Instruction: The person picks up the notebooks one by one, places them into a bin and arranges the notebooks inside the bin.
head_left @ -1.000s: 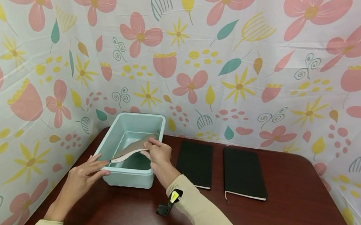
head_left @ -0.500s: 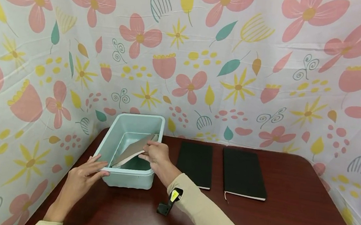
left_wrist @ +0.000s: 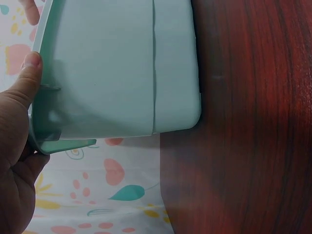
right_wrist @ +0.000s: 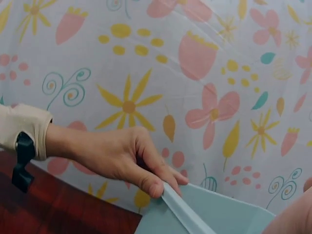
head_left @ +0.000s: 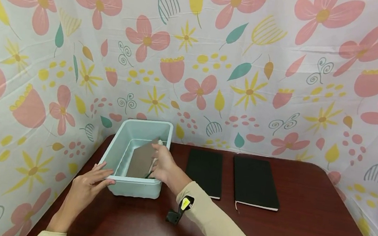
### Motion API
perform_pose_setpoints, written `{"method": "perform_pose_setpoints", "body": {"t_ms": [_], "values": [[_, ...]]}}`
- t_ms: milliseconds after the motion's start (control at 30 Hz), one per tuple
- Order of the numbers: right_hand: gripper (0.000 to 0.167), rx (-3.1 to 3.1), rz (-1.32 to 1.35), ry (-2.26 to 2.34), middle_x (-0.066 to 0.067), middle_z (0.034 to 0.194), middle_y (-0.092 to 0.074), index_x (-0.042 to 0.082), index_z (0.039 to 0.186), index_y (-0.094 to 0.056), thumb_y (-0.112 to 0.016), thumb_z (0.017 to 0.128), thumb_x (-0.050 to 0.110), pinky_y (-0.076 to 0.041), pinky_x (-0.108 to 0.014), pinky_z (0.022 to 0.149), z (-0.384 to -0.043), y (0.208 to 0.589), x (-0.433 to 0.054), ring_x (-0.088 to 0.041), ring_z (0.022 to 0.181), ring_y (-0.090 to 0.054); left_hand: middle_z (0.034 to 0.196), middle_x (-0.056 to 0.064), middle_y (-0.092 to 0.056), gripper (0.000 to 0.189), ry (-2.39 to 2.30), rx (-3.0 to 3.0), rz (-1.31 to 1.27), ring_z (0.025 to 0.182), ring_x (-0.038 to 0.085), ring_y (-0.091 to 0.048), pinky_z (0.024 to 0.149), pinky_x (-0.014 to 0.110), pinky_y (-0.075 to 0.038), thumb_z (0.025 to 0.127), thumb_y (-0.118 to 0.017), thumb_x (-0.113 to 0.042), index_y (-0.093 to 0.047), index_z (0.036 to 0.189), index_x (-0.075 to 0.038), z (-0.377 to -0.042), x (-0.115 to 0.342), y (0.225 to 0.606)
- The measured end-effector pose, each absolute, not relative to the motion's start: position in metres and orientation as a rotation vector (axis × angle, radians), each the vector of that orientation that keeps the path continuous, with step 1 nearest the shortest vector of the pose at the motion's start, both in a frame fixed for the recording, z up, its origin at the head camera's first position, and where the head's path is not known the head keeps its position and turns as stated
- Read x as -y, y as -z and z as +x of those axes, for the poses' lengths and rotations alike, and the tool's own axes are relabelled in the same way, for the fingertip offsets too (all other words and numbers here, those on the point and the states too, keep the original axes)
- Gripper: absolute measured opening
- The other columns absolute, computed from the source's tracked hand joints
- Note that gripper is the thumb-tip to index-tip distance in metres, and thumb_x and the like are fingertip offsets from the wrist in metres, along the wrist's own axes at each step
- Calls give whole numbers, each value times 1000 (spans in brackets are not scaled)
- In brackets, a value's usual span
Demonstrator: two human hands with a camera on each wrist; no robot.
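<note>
A pale blue-green plastic bin [head_left: 132,186] stands at the table's back left. My left hand [head_left: 88,184] grips its near left rim, fingers over the edge, thumb outside; the left wrist view shows the left hand [left_wrist: 17,131] close on that corner, and the right wrist view shows the left hand [right_wrist: 119,158] pinching the rim. Inside the bin, a notebook [head_left: 140,159] with a grey-brown cover lies tilted. My right hand [head_left: 166,164] reaches over the right rim and holds the notebook's right edge, where white pages show. Part of the right hand [right_wrist: 292,219] shows blurred in its wrist view.
Two black notebooks lie side by side right of the bin: one [head_left: 204,170] near my right forearm, the other [head_left: 256,182] farther right with a ribbon hanging out. A flowered cloth [head_left: 251,63] hangs behind and at both sides of the dark red wooden table [head_left: 306,225].
The right hand has turned and lowered the notebook's left side into the bin, so its cover now faces up more and its page edge lies at the right. The left hand stays on the rim.
</note>
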State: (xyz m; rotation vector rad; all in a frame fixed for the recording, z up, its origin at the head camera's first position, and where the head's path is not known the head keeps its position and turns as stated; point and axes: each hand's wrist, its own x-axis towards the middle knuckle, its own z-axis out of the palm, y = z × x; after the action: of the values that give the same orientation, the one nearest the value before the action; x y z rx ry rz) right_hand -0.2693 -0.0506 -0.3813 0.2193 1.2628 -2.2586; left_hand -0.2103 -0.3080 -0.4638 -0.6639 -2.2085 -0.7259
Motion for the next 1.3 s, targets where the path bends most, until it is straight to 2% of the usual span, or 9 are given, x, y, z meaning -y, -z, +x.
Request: {"method": "perform_pose_setpoints", "body": {"t_ms": [100, 167, 367, 433, 667, 900, 1067, 1167, 1300], "values": [[78, -1190, 215, 2296, -34, 165, 11, -13, 158, -9, -42, 106, 35, 3, -64, 127, -269, 378, 48, -50, 153, 12, 103, 9, -79, 42, 726, 2209, -666, 113, 39, -69, 116, 19, -37, 66, -90, 0, -82, 107, -8, -210, 309, 463], [74, -1165, 191, 2323, -34, 165, 8, -14, 157, -14, -42, 107, 33, -2, -62, 128, -268, 376, 43, -49, 154, 8, 103, 9, -79, 42, 725, 2210, -666, 114, 39, -69, 116, 20, -37, 66, -90, 0, -82, 106, -8, -210, 309, 463], [45, -1326, 111, 2407, -28, 151, -46, -6, 145, -50, -51, 106, 16, -43, -53, 118, -261, 371, 6, -43, 142, -44, 103, 7, -79, 42, 728, 2215, -674, 113, 41, -68, 114, 29, -41, 66, -90, -2, -82, 106, -10, -213, 307, 462], [41, -1389, 105, 2424, -26, 146, -53, -5, 143, -52, -51, 106, 12, -48, -49, 113, -260, 368, -10, -42, 138, -51, 104, 6, -79, 41, 725, 2221, -670, 114, 41, -68, 115, 30, -40, 66, -90, -3, -82, 106, -11, -214, 306, 462], [46, -1443, 99, 2427, -26, 153, -45, -3, 151, -42, -47, 108, 14, -46, -48, 116, -256, 366, -67, -42, 141, -46, 102, 5, -79, 41, 730, 2222, -650, 114, 40, -68, 117, 22, -35, 66, -91, -3, -82, 106, -11, -213, 307, 462], [52, -1441, 32, 2412, -23, 163, -31, -2, 158, -28, -41, 111, 17, -41, -42, 120, -246, 363, -119, -39, 149, -35, 101, 5, -79, 42, 726, 2210, -638, 115, 40, -68, 116, 29, -38, 65, -91, -3, -82, 106, -11, -212, 308, 465], [58, -1458, 15, 2424, -20, 166, -25, 1, 161, -22, -45, 111, 21, -39, -39, 121, -236, 358, -151, -33, 149, -37, 101, 6, -79, 42, 746, 2206, -641, 117, 39, -67, 117, 25, -37, 65, -91, -2, -82, 106, -11, -212, 309, 465], [51, -1468, 18, 2444, -17, 158, -40, 6, 155, -34, -49, 110, 24, -45, -36, 117, -229, 358, -171, -26, 139, -52, 101, 6, -79, 42, 756, 2210, -647, 118, 38, -67, 118, 24, -36, 66, -91, -2, -82, 106, -11, -212, 308, 465], [24, -1432, 39, 2487, -4, 132, -64, 13, 128, -62, -53, 109, 24, -54, -32, 107, -219, 362, -198, -18, 119, -67, 101, 6, -79, 43, 749, 2209, -648, 118, 38, -67, 118, 25, -35, 65, -91, -2, -82, 106, -11, -212, 308, 465]]}}
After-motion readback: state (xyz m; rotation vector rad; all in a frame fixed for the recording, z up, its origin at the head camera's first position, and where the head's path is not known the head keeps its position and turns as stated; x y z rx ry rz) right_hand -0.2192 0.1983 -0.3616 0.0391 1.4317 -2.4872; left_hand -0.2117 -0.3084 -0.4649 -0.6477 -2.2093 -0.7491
